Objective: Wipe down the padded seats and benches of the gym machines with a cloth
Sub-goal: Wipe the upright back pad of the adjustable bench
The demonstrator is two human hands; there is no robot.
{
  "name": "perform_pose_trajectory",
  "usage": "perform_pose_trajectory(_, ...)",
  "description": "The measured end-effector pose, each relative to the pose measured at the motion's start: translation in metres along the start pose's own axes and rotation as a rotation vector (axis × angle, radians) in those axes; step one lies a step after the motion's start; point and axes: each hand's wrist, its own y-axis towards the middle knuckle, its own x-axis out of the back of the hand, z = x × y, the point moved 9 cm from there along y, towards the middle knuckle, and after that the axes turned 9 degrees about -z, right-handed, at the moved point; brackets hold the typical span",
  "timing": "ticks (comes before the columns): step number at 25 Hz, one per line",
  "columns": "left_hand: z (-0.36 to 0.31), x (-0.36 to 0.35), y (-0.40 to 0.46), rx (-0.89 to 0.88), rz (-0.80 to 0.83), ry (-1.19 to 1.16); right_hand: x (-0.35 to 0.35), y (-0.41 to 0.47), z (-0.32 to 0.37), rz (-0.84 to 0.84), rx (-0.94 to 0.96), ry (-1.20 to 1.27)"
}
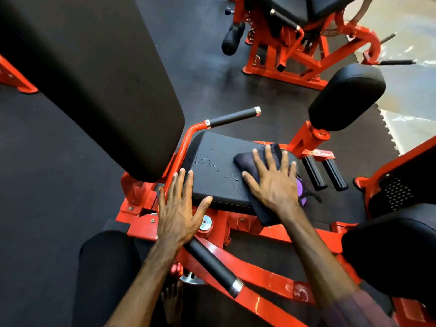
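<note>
A black padded seat of a red gym machine lies in the middle of the view, with small water droplets on its left half. A dark cloth covers the seat's right side and hangs over its near edge. My right hand presses flat on the cloth with fingers spread. My left hand rests open on the seat's near left corner, thumb along the front edge. The tall black backrest pad rises at the upper left.
Red frame bars and two black handle grips flank the seat. Black roller pads sit at right and lower right. Another red machine stands behind on the black rubber floor. A purple object lies beneath my right hand's side.
</note>
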Motion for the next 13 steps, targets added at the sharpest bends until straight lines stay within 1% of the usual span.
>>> perform_pose_trajectory(1,0.0,0.001,-0.001,0.004,-0.003,0.003,-0.001,-0.013,-0.002,0.005,0.065,0.001)
perform_pose_trajectory(2,0.0,0.002,-0.002,0.004,-0.006,0.007,-0.003,-0.025,-0.017,0.015,0.066,0.011)
perform_pose_trajectory(4,-0.001,0.002,-0.003,0.0,-0.005,0.022,-0.003,-0.015,-0.051,0.055,-0.07,0.05)
perform_pose_trajectory(6,-0.003,0.004,-0.001,0.005,-0.008,0.043,-0.002,0.023,-0.056,0.088,-0.211,0.125)
perform_pose_trajectory(7,-0.003,0.004,0.0,0.002,-0.004,0.051,-0.001,0.035,-0.045,0.091,-0.203,0.114)
perform_pose_trajectory(8,-0.003,0.003,0.0,-0.002,-0.001,0.05,0.0,0.039,-0.032,0.057,-0.137,0.079)
perform_pose_trajectory(10,-0.001,0.003,-0.001,-0.001,-0.009,0.041,-0.004,0.02,-0.018,-0.002,0.06,0.047)
perform_pose_trajectory(11,-0.001,0.003,-0.001,-0.001,-0.01,0.039,-0.004,0.005,-0.029,-0.017,0.081,0.052)
perform_pose_trajectory(13,-0.003,0.001,0.0,-0.005,-0.002,0.048,-0.004,0.001,-0.059,0.008,-0.038,0.095)
